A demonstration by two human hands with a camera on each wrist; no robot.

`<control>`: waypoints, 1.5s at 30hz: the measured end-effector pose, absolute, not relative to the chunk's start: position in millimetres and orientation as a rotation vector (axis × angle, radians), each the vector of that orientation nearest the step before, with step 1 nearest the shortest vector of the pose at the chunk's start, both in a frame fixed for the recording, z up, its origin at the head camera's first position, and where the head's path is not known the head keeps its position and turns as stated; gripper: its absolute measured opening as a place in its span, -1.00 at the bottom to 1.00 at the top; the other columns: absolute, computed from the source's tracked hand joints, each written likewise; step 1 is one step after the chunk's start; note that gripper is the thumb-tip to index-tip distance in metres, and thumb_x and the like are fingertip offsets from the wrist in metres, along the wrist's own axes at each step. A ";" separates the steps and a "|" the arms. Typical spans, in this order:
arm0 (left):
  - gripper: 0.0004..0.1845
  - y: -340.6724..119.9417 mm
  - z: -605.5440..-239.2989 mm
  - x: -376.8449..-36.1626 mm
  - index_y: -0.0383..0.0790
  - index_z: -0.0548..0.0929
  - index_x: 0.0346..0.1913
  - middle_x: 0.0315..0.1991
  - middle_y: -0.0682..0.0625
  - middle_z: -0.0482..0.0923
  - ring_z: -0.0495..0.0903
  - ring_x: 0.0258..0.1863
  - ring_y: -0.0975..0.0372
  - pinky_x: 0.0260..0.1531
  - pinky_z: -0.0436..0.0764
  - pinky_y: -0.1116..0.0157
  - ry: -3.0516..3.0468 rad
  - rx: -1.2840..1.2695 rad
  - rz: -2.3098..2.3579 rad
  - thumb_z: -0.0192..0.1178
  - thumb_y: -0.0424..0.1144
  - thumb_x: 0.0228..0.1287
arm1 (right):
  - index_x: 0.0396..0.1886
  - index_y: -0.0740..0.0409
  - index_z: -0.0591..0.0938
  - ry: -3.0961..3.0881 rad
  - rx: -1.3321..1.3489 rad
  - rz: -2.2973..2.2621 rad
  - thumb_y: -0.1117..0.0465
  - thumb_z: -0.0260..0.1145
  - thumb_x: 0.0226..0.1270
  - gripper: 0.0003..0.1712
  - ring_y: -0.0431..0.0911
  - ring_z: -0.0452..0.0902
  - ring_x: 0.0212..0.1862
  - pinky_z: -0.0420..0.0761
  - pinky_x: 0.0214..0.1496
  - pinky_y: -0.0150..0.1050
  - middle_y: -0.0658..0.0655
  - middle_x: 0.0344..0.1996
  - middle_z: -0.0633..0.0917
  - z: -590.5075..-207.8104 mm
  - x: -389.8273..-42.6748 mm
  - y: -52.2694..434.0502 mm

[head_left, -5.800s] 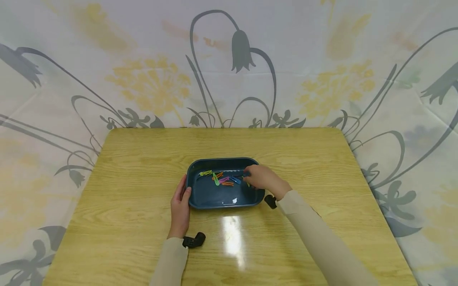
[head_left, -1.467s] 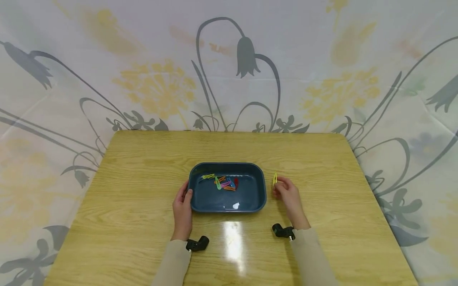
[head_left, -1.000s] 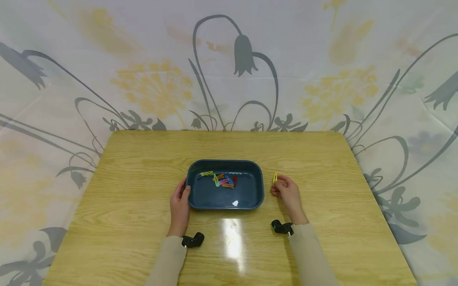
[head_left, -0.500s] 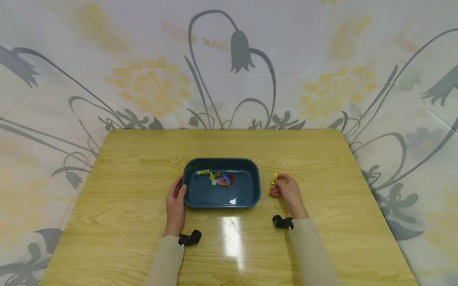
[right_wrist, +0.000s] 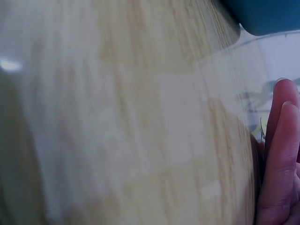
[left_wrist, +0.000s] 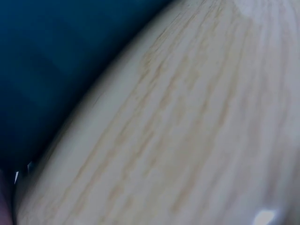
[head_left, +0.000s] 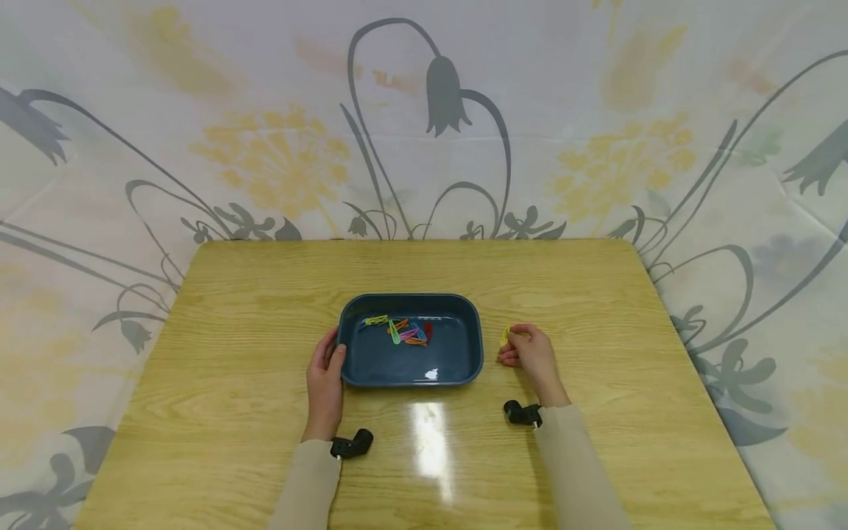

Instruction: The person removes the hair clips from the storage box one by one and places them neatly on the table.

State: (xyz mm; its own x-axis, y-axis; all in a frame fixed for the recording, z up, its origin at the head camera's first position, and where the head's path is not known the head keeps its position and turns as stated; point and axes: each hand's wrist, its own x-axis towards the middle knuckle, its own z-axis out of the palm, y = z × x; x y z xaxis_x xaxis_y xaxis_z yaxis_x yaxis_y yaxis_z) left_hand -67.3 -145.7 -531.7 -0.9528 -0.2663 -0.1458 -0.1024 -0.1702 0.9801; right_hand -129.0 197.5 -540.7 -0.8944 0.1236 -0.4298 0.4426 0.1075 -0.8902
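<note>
The tray [head_left: 384, 368] looks like smooth, glossy plastic — its floor throws back a highlight. The wood-grained table [head_left: 232, 331] shines as though varnished. The sleeves [head_left: 308, 486] look like matt cloth, the backdrop [head_left: 543, 88] like creased fabric; the clips [head_left: 394, 333] are too small to tell metal from plastic.

The yellow clip [head_left: 505, 336] (a slim one) is held tilted, just right of the dark blue tray [head_left: 397, 369] with rounded corners.

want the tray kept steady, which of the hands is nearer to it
Left. The left hand holds the tray at its left end; the right hand is off its right end, not touching.
</note>
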 end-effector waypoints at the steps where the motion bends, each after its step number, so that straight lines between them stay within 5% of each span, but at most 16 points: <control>1: -0.54 -145.9 -532.8 -67.3 -0.10 0.32 0.30 0.28 0.05 0.31 0.27 0.27 0.30 0.10 0.34 0.57 -1.950 0.433 -2.279 0.00 -0.13 0.38 | 0.10 0.35 0.35 2.138 0.565 -1.869 0.25 0.02 0.41 -0.65 -0.17 0.60 -0.61 0.63 -0.49 -0.31 0.04 -0.66 0.63 -541.0 -128.6 196.9; 9: -0.51 -146.8 -550.5 -72.5 -0.01 0.37 0.27 0.23 0.13 0.35 0.31 0.23 0.34 0.10 0.36 0.54 -1.916 0.445 -2.261 0.06 0.00 0.31 | 0.17 0.32 0.32 2.129 0.617 -1.969 0.24 -0.02 0.41 -0.61 -0.19 0.59 -0.62 0.62 -0.51 -0.33 0.02 -0.63 0.61 -540.2 -123.4 193.2; 24: -0.56 -146.4 -551.9 -73.5 -0.08 0.37 0.26 0.25 0.06 0.35 0.30 0.26 0.29 0.11 0.36 0.54 -1.899 0.414 -2.256 0.04 -0.12 0.35 | 0.12 0.24 0.38 2.089 0.634 -2.123 0.24 0.02 0.37 -0.65 -0.22 0.59 -0.52 0.62 -0.45 -0.36 -0.04 -0.54 0.62 -534.3 -111.4 187.6; 33: -0.59 -146.9 -550.3 -73.9 0.01 0.39 0.24 0.23 0.14 0.35 0.29 0.25 0.35 0.15 0.34 0.52 -1.898 0.403 -2.259 0.04 -0.11 0.35 | 0.10 0.28 0.43 2.158 0.400 -2.164 0.21 0.05 0.40 -0.65 -0.18 0.57 -0.45 0.62 -0.34 -0.28 0.01 -0.48 0.60 -501.6 -104.6 164.1; 45: -0.58 -147.1 -552.3 -74.9 -0.03 0.38 0.25 0.25 0.09 0.34 0.28 0.27 0.32 0.12 0.35 0.54 -1.894 0.384 -2.246 0.04 -0.13 0.36 | 0.13 0.22 0.41 2.158 0.034 -1.894 0.19 0.01 0.43 -0.65 0.01 0.59 -0.33 0.64 -0.26 -0.18 0.37 -0.22 0.56 -481.3 -101.9 122.7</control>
